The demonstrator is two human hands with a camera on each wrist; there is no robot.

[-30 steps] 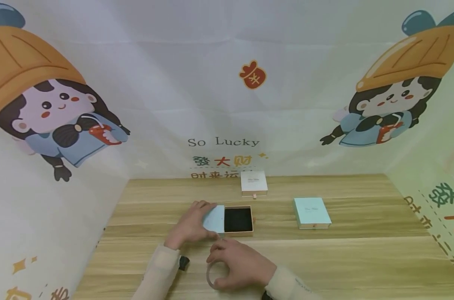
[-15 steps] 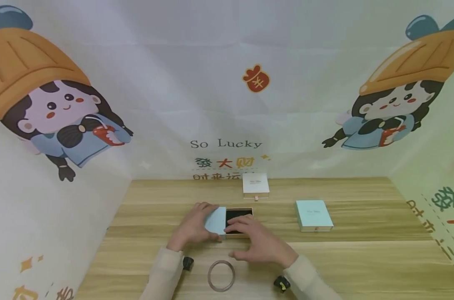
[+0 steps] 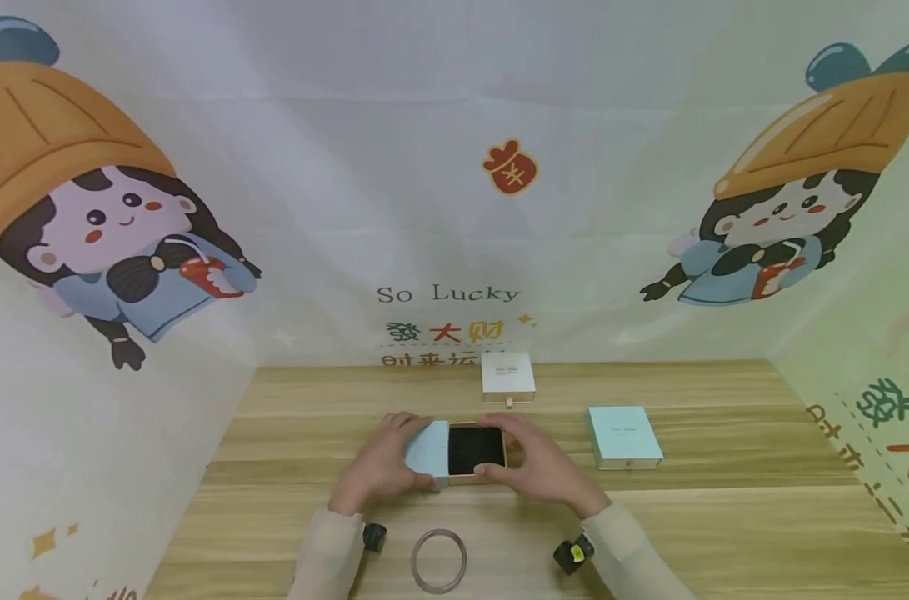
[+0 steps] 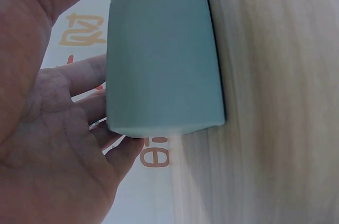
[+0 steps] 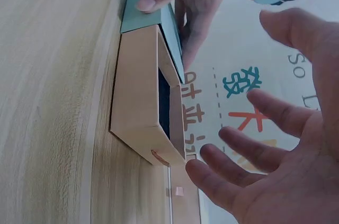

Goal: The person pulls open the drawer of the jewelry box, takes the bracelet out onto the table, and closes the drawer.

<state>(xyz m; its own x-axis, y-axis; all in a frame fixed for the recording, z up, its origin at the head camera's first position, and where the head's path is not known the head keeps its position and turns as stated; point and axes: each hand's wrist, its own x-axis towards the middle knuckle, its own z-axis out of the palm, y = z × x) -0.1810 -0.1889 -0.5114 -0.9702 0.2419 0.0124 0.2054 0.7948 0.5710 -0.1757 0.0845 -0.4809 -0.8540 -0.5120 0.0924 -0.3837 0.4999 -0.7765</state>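
A light blue sleeve box [image 3: 427, 451] lies on the table with its drawer [image 3: 477, 479] slid out to the right, a black pad [image 3: 471, 451] inside. My left hand [image 3: 382, 467] grips the sleeve between thumb and fingers; the left wrist view shows the sleeve's side [image 4: 161, 60] close by. Around the drawer's right end my right hand [image 3: 547, 471] is spread. In the right wrist view its fingers [image 5: 254, 147] are spread beside the drawer [image 5: 135, 81], not closed on it. A pinkish round bangle [image 3: 439, 589] lies on the table in front of the box.
A white box [image 3: 507, 375] stands at the back by the wall cloth, and a closed light blue box [image 3: 625, 435] lies to the right. Dark wrist devices [image 3: 375, 537] sit near both cuffs.
My right hand has let go of the bangle, leaving it on the table, and has moved up and right, over the drawer, to its right end. My left hand stays on the sleeve.
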